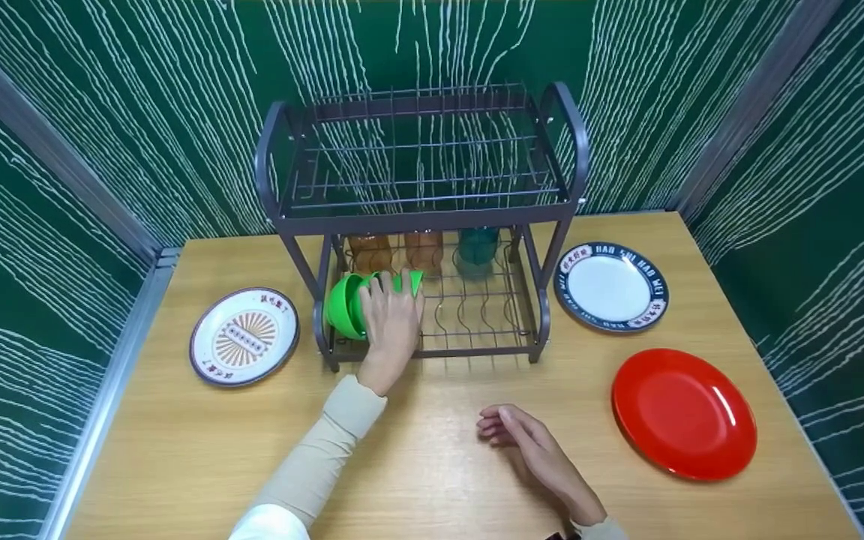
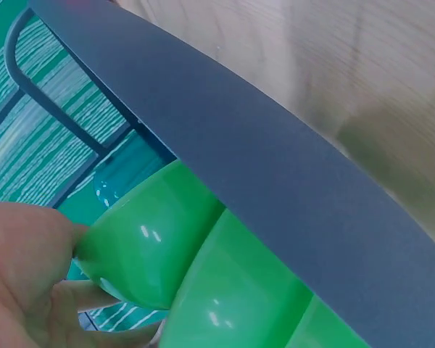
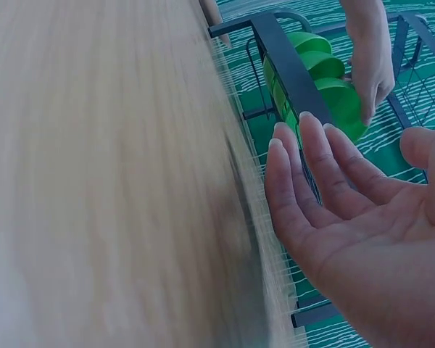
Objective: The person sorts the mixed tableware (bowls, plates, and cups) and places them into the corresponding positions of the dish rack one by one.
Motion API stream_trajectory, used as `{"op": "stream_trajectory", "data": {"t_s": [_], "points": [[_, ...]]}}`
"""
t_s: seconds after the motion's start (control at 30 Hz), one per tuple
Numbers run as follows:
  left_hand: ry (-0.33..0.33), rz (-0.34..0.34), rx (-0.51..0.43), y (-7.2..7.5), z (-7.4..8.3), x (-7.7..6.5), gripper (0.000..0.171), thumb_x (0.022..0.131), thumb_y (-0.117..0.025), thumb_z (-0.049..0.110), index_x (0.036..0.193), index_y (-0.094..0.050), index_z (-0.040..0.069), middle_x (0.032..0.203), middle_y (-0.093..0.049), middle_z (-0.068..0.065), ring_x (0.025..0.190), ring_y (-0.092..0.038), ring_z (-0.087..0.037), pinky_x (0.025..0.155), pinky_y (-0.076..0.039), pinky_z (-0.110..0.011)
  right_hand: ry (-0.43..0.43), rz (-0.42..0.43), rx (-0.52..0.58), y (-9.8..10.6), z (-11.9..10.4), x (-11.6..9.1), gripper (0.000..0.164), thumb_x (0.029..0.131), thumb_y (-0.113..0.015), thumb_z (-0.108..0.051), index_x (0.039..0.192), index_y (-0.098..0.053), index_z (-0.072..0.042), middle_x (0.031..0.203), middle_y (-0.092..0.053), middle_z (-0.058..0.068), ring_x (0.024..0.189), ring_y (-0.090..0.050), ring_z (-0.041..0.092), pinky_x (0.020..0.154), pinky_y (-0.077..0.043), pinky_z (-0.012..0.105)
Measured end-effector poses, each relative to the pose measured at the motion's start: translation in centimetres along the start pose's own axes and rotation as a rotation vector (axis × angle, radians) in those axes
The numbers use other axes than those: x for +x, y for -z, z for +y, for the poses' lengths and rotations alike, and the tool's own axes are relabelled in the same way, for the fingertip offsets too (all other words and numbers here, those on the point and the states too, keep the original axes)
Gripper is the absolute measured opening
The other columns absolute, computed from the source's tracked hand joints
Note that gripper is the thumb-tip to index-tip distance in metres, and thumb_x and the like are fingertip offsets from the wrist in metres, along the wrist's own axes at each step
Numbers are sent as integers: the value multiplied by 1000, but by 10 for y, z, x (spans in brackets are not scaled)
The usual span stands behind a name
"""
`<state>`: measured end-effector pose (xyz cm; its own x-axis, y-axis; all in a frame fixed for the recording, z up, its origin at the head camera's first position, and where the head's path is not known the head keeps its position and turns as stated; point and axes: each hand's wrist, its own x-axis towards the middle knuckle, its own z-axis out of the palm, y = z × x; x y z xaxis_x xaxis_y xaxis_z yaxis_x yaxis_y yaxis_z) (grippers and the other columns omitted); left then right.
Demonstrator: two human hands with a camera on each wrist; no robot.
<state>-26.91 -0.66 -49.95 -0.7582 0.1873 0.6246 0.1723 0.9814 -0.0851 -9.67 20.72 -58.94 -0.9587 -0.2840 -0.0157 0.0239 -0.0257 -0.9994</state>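
Green bowls stand tilted on their sides in a row on the lower tier of a dark two-tier dish rack [image 1: 424,220]. My left hand [image 1: 393,315] reaches in from the front and grips the rightmost green bowl [image 2: 156,235], thumb and fingers around it. Two more green bowls [image 1: 344,307] sit just left of it, partly covered by the hand in the head view. My right hand [image 1: 537,450] hovers over the table in front of the rack, its fingers relaxed and slightly bent, holding nothing. In the right wrist view its palm [image 3: 377,239] faces up.
Two orange cups [image 1: 424,251] and a teal cup [image 1: 478,246] stand at the back of the lower tier. A white patterned plate [image 1: 244,337] lies left of the rack. To the right are a blue-rimmed plate [image 1: 612,286] and a red plate [image 1: 685,414]. Green walls enclose the table [image 1: 417,465].
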Motion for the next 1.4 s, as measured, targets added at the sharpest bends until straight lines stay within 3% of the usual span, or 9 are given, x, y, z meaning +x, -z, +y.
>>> {"op": "stream_trajectory", "data": {"t_s": [0.3, 0.73, 1.23, 1.4], "points": [[21, -32, 31, -2, -7, 4, 34, 102, -63, 37, 121, -75, 11, 133, -61, -20, 125, -54, -40, 98, -45, -53, -23, -8, 3, -1, 0, 0, 49, 114, -35, -26, 130, -54, 16, 121, -61, 34, 111, -65, 31, 96, -56, 37], [92, -126, -11, 0, -14, 9, 40, 106, -55, 37, 116, -78, 6, 138, -60, -21, 134, -49, -42, 107, -42, -57, 5, -39, -30, -1, 3, 2, 46, 114, -34, -23, 128, -56, 15, 119, -62, 35, 109, -66, 33, 92, -57, 37], [98, -100, -151, -2, -20, 3, 33, 104, -59, 29, 123, -74, 7, 139, -58, -24, 131, -51, -47, 106, -41, -60, 8, -26, -58, 0, 4, -2, 45, 114, -36, -24, 126, -57, 14, 117, -64, 32, 109, -66, 41, 93, -57, 40], [91, -34, -196, -1, -20, -3, 40, 103, -62, 36, 126, -71, 5, 133, -61, -25, 125, -54, -46, 104, -43, -60, -8, 3, -79, -1, 3, -4, 42, 113, -42, -24, 128, -56, 13, 118, -64, 30, 110, -65, 39, 93, -57, 41]]}}
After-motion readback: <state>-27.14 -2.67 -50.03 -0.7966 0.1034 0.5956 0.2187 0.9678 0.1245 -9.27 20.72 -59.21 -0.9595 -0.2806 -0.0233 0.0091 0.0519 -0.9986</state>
